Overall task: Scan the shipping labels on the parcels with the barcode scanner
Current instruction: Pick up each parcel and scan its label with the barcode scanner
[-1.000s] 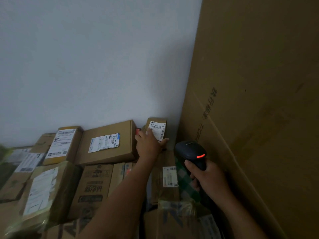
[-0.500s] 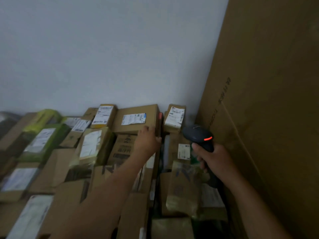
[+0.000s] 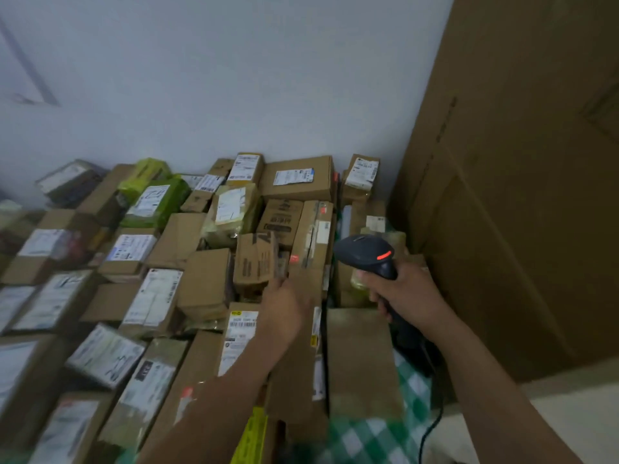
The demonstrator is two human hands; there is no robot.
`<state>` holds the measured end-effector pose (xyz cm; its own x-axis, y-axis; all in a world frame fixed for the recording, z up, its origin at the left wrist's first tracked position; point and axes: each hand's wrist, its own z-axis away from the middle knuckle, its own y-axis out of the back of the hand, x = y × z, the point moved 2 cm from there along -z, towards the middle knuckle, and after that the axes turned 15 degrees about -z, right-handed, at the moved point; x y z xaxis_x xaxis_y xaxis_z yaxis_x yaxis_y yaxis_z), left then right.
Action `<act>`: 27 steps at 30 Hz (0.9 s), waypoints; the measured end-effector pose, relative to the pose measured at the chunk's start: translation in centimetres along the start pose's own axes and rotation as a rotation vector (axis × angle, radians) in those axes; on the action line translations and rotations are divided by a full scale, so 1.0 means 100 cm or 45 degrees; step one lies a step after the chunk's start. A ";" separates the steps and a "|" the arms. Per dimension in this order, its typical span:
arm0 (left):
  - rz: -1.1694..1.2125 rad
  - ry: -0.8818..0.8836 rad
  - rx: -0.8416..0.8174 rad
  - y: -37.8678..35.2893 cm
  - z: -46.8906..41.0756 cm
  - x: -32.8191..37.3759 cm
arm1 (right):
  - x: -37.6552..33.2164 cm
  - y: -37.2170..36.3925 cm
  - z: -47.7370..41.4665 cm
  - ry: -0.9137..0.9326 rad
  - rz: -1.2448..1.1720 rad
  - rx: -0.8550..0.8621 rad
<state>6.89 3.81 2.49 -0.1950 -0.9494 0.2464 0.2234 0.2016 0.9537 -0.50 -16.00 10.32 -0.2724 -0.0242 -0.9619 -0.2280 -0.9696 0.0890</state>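
Observation:
Many cardboard parcels with white shipping labels lie packed together against the wall, among them a wide box (image 3: 298,189) and a small labelled box (image 3: 361,175) at the back. My right hand (image 3: 405,296) grips a black barcode scanner (image 3: 365,252) with its red light on, pointed towards the pile. My left hand (image 3: 284,309) reaches over the middle of the pile, its fingertips at the lower right corner of a creased brown box (image 3: 254,262). Motion blur hides whether those fingers hold it. A reddish patch (image 3: 294,259) shows on the parcel just right of that box.
A tall cardboard sheet (image 3: 509,195) stands on the right, close to the scanner. The white wall (image 3: 217,78) closes off the back. Green checked cloth (image 3: 382,437) shows under the near parcels. The scanner's cable (image 3: 432,426) hangs at lower right. Green plastic-wrapped parcels (image 3: 157,202) lie at the back left.
My left hand has drawn back from the far boxes by the wall to a nearer box in the middle. The view has pulled back and shows more parcels. The scanner stays in my right hand.

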 end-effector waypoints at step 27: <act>1.104 0.416 -0.334 -0.020 0.140 -0.050 | 0.069 -0.047 0.121 -0.101 -0.287 0.262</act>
<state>-5.92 11.55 1.80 0.4050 -0.5237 0.7495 0.3791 0.8421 0.3836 -12.59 -8.64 6.42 -0.2641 0.2125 -0.9408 -0.4729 -0.8787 -0.0657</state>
